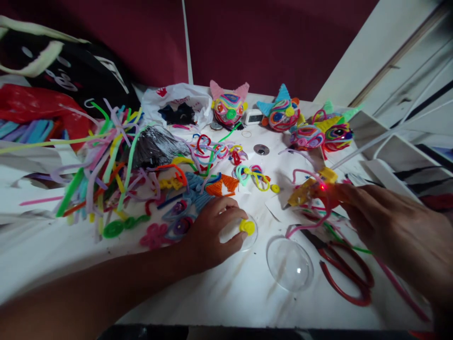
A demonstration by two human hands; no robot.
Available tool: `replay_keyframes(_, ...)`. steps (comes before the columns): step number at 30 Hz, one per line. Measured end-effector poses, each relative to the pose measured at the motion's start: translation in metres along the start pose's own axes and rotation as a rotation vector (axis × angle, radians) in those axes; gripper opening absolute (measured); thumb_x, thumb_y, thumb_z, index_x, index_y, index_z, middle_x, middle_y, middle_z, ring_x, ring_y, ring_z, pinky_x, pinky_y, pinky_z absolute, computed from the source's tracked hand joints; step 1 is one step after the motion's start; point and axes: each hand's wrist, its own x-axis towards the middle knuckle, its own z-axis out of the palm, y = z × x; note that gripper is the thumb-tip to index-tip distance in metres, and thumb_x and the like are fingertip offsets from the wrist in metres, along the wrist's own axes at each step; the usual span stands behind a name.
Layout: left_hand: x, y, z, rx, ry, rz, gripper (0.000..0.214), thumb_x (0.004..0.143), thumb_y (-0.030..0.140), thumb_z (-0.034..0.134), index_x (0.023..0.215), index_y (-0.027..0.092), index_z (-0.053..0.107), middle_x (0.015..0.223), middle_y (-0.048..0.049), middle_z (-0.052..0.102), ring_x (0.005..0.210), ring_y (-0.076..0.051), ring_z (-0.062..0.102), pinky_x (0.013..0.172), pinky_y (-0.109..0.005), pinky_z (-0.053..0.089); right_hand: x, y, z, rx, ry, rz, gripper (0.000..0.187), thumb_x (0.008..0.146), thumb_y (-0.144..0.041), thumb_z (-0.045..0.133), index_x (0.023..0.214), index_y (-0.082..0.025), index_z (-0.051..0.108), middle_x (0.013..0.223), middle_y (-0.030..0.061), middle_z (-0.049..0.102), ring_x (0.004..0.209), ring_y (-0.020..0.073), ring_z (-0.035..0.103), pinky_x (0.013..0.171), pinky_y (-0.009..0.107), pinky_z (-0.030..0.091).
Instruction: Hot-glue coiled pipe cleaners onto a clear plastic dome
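My left hand (212, 231) is curled over a clear plastic half-dome (250, 238) on the white table (226, 293) and pinches a small yellow coiled piece (247, 227) against it. My right hand (385, 226) reaches in from the right, fingers closed around a yellow glue gun (306, 189) whose red light (322, 187) glows. A pink pipe cleaner (311, 222) loops beside the gun. A second clear half-dome (289, 263) lies open side up between my hands.
Red-handled scissors (345, 274) lie under my right hand. A heap of coloured pipe cleaners (106, 165) fills the left. Three coiled cat-face figures (229, 106) stand at the back, with a white plastic bag (177, 106), a black bag (71, 71) and white shelving (389, 141).
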Motion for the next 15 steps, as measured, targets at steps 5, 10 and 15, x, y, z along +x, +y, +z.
replay_keyframes(5, 0.000, -0.001, 0.001, 0.002, 0.010, 0.009, 0.022, 0.078, 0.018, 0.061, 0.099, 0.019, 0.063, 0.102, -0.0060, 0.057, 0.097, -0.019, 0.058, 0.088, -0.036, 0.048, 0.000, 0.003, -0.003, -0.080, -0.030, 0.047, 0.029, 0.094, -0.032, 0.035, 0.112, -0.025, 0.058, 0.085, 0.0036, 0.062, 0.069, 0.0233, 0.056, 0.051, 0.031, 0.030)
replay_keyframes(10, -0.001, -0.003, 0.000, 0.004, 0.008, 0.009, 0.022, 0.078, 0.018, 0.061, 0.100, 0.020, 0.063, 0.103, -0.0056, 0.057, 0.098, -0.019, 0.057, 0.088, -0.036, 0.048, -0.003, 0.015, 0.008, -0.189, -0.019, 0.154, 0.030, 0.091, -0.029, 0.036, 0.111, -0.028, 0.057, 0.080, 0.0027, 0.058, 0.065, 0.0231, 0.050, 0.053, 0.031, 0.027)
replay_keyframes(15, 0.000, -0.002, 0.000, 0.014, 0.000, -0.004, 0.022, 0.079, 0.019, 0.061, 0.101, 0.022, 0.062, 0.104, -0.0050, 0.057, 0.099, -0.020, 0.057, 0.089, -0.036, 0.048, -0.001, 0.032, 0.019, -0.276, 0.003, 0.282, 0.031, 0.093, -0.034, 0.032, 0.109, -0.026, 0.058, 0.079, 0.0043, 0.056, 0.070, 0.0231, 0.049, 0.055, 0.031, 0.027)
